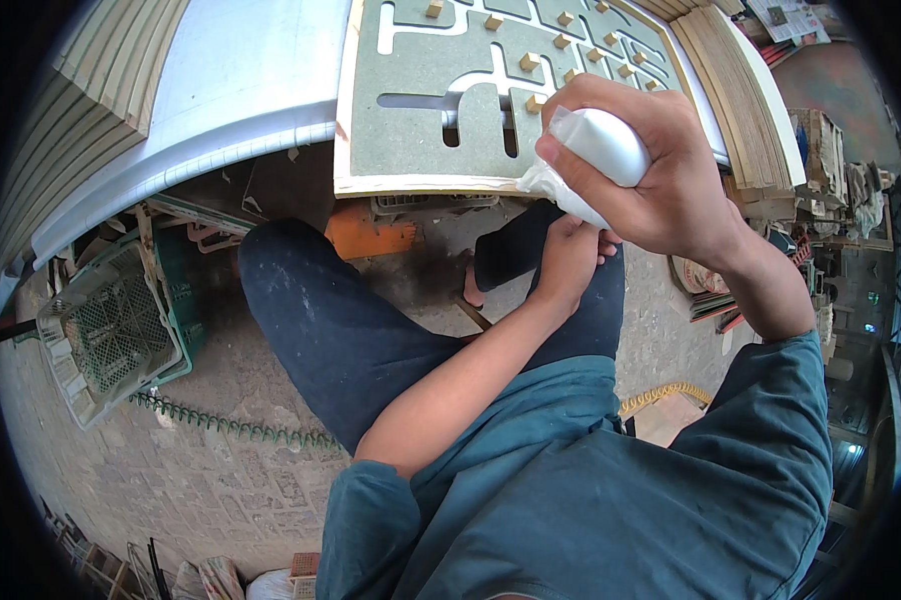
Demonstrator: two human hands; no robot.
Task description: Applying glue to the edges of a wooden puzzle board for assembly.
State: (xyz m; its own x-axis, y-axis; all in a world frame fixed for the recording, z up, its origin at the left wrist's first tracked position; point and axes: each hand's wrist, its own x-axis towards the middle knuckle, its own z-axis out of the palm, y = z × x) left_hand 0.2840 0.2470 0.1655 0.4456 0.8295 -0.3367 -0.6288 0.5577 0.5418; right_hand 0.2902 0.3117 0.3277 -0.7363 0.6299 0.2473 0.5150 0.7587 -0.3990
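My right hand is wrapped round a white, smooth, rounded squeeze bottle, raised over the near right corner of a grey board. Clear film and crinkled white plastic show on the bottle's left side. Just below it, my left hand is closed, its fingers curled in front of my right thigh; what they hold, if anything, cannot be made out. Pale wood edges the board, which has long rounded slots cut through it. Several small wooden blocks stand on its surface.
Stacked wooden-edged panels rise at the left and right of the white worktop. A plastic crate sits at lower left. Coiled green and yellow hoses lie on the paved floor.
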